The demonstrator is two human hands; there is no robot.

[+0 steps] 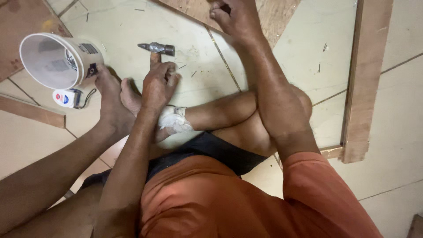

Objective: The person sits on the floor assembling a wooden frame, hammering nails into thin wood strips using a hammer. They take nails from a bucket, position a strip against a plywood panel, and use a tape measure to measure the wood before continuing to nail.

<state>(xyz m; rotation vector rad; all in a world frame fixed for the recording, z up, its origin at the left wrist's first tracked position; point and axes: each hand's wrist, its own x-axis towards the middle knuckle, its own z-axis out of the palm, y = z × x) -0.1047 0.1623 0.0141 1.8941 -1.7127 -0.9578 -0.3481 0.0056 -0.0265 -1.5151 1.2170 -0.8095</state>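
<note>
Seated cross-legged on the tiled floor (132, 31), the person has both arms out front. The right hand (159, 83) is clenched around the wooden handle of a hammer (157, 48), whose grey metal head lies just ahead of the knuckles, resting on the floor, pointed end to the left. The left hand (108, 94) reaches forward beside it, fingertips touching the rim of a white plastic bucket (57, 59) tipped on its side, its open mouth facing the camera; whether that hand actually grips the bucket or only rests against it I cannot tell (the fingers are hidden by the back of the hand).

Just left of the left hand, under the bucket, lies a small white bottle (65, 98) with a red and blue label and a dark cord. Between and behind the two hands sits a bare foot (130, 94), and a white cloth bandage (175, 120) wraps the ankle right behind the right wrist. Far to the right of the hands a long wooden plank (368, 79) lies on the floor, with another wooden board (269, 13) ahead, where the other foot (233, 17) rests. A few loose nails (187, 69) are scattered just right of the hammer.
</note>
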